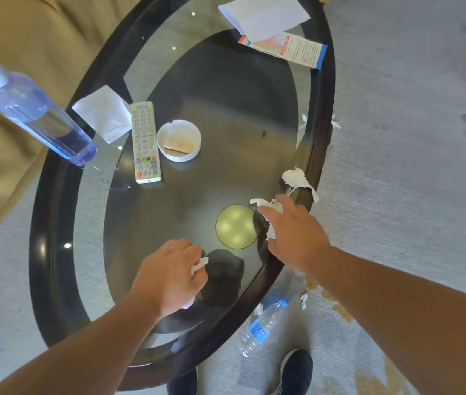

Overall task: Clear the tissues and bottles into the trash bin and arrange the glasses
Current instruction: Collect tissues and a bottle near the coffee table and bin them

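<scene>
Two hands at work, tissue-gathering step; left hand point(169, 276), lower centre, fingers curled round crumpled tissue point(200, 263); right hand point(294, 232), right of centre, fingers spread, touching torn tissue point(266, 205) on glass table point(41, 223); next move likely calls for closing those fingers, then taking rim scrap point(297, 178).

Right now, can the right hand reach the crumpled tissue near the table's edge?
Probably yes. The crumpled tissue lies just past the right hand, with nothing between them, though that hand already rests on another tissue.
</scene>
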Action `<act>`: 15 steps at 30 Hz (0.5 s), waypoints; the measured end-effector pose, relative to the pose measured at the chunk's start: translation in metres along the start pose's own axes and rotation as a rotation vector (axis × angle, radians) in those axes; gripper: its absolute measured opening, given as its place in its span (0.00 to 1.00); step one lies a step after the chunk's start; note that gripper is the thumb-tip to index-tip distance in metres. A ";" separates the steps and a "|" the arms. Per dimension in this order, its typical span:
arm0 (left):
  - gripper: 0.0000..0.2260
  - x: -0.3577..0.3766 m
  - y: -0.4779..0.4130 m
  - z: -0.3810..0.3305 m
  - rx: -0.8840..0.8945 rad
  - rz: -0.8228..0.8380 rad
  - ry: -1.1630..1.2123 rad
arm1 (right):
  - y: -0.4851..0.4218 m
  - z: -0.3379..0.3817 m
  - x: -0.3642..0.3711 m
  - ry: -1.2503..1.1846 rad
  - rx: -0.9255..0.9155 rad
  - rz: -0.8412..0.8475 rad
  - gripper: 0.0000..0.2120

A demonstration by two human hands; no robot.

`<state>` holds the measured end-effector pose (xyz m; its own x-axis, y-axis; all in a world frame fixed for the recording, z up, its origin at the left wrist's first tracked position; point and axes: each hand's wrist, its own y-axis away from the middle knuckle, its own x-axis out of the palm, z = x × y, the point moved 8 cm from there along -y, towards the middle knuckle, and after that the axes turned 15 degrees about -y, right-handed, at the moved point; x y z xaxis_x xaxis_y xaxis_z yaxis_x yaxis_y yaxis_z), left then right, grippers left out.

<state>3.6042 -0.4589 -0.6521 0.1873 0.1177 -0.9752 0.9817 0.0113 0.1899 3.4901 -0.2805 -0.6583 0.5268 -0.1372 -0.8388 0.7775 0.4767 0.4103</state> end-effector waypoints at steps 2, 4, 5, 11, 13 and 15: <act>0.07 0.000 -0.004 0.002 0.003 -0.001 0.007 | -0.006 0.001 0.004 -0.023 -0.012 0.009 0.23; 0.07 -0.001 -0.008 0.003 0.012 -0.009 0.013 | -0.012 0.002 0.005 -0.076 -0.026 0.001 0.16; 0.07 -0.002 -0.009 0.003 0.014 -0.022 0.016 | -0.014 0.004 0.004 -0.084 -0.049 -0.005 0.13; 0.13 -0.006 -0.014 0.002 0.021 -0.045 0.006 | -0.026 0.004 -0.040 -0.075 -0.159 -0.274 0.08; 0.13 -0.006 -0.016 0.001 0.017 -0.031 0.001 | -0.033 -0.006 -0.055 -0.036 -0.111 -0.339 0.11; 0.14 -0.007 -0.018 0.000 0.021 -0.027 -0.003 | -0.042 -0.018 -0.059 -0.028 -0.051 -0.324 0.14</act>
<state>3.5850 -0.4603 -0.6489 0.1606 0.1146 -0.9803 0.9869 -0.0067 0.1609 3.4201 -0.2767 -0.6323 0.2641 -0.3123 -0.9125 0.8886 0.4467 0.1043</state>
